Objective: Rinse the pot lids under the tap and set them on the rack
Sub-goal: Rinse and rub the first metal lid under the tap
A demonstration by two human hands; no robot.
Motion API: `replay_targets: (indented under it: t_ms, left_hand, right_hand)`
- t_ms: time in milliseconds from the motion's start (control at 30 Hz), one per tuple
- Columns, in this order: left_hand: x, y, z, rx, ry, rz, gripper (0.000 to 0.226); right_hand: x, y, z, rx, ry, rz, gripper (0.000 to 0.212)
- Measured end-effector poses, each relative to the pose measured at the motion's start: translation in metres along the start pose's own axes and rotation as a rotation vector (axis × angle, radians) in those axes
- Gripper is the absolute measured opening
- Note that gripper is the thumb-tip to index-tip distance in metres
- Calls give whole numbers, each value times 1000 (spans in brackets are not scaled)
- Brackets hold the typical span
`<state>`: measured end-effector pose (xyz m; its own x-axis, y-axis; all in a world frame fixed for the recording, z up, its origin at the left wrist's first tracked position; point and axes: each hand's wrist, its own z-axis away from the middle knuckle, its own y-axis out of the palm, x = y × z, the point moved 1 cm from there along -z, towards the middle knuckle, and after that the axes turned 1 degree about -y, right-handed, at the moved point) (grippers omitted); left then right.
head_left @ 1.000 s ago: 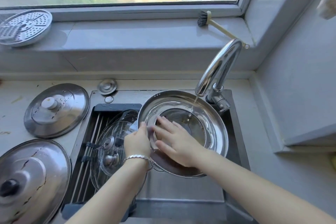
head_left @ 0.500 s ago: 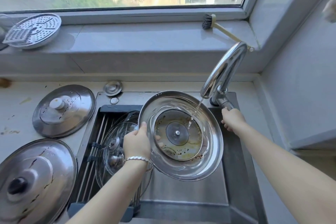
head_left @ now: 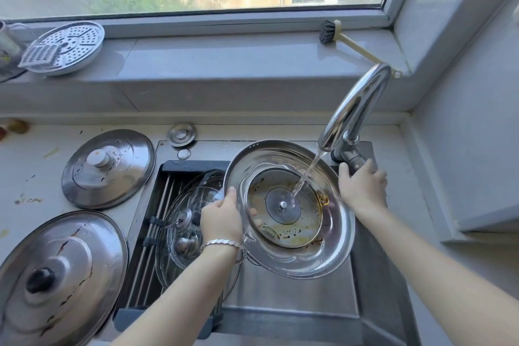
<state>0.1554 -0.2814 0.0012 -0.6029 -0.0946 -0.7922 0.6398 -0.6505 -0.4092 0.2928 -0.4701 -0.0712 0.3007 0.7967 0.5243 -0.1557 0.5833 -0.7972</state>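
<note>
Both forearms and both hands, the left hand (head_left: 222, 220) and the right hand (head_left: 362, 187), are bare, and the left wrist carries one silver-coloured bracelet (head_left: 222, 243) of flat, segmented metal links fitted closely round it.

The stained counter (head_left: 33, 177) on the left carries a large steel lid (head_left: 56, 275) at lower left, a smaller steel lid (head_left: 108, 168) above it, and further right, a sink plug (head_left: 181, 134).

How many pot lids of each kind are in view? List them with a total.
Round all-steel lids on the counter: 2
Steel-rimmed, glass-centred lid gripped by the left hand under the tap: 1
Clear glass lids on the dark sink rack: 2, judging by knobs
Total: 5
</note>
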Motion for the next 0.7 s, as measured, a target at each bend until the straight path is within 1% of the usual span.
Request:
replay_targets:
  t_ms: [33, 67, 167, 200, 267, 300, 333, 367, 433, 467, 500, 567, 600, 633, 700]
  left_hand:
    - [1, 1, 0, 0, -3, -7, 51]
    - [1, 3, 0, 7, -9, -7, 52]
    - [2, 8, 4, 21, -27, -2, 49]
    - [2, 10, 5, 31, -33, 22, 46]
    - [0, 11, 6, 47, -33, 66, 44]
    - [-1, 10, 7, 43, -24, 63, 46]
    - [-2, 9, 7, 29, -11, 53, 49]
    - [-3, 7, 7, 13, 0, 43, 50]
    - [-3, 4, 7, -12, 3, 33, 52]
    - [-2, 3, 7, -19, -3, 29, 52]
    - [0, 3, 7, -22, -10, 18, 50]
    - [4, 2, 8, -16, -25, 2, 42]
    - [6, 3, 9, -9, -35, 17, 40]
    - [8, 3, 10, -1, -47, 39, 40]
    - [9, 4, 13, -2, -62, 59, 45]
  right_hand:
    - [9, 2, 22, -20, -173, 4, 66]
    - [17, 7, 45, 38, -349, 17, 67]
    - [38, 26, 104, 442, -797, 122, 73]
    - [46, 28, 117, 506, -914, 180, 77]
    - [52, 32, 121, 507, -1056, 243, 81]
    - [54, 33, 116, 493, -1062, 241, 83]
    - [54, 34, 108, 477, -1018, 229, 86]
    - [54, 34, 101, 452, -926, 223, 89]
    - [51, 34, 94, 400, -721, 258, 87]
    - [50, 35, 97, 396, -684, 295, 85]
    - [49, 35, 103, 426, -718, 325, 82]
    - [46, 33, 116, 531, -879, 353, 76]
    - [44, 32, 116, 564, -932, 360, 77]
    - [42, 30, 111, 569, -931, 375, 81]
    - [38, 28, 99, 499, -818, 405, 93]
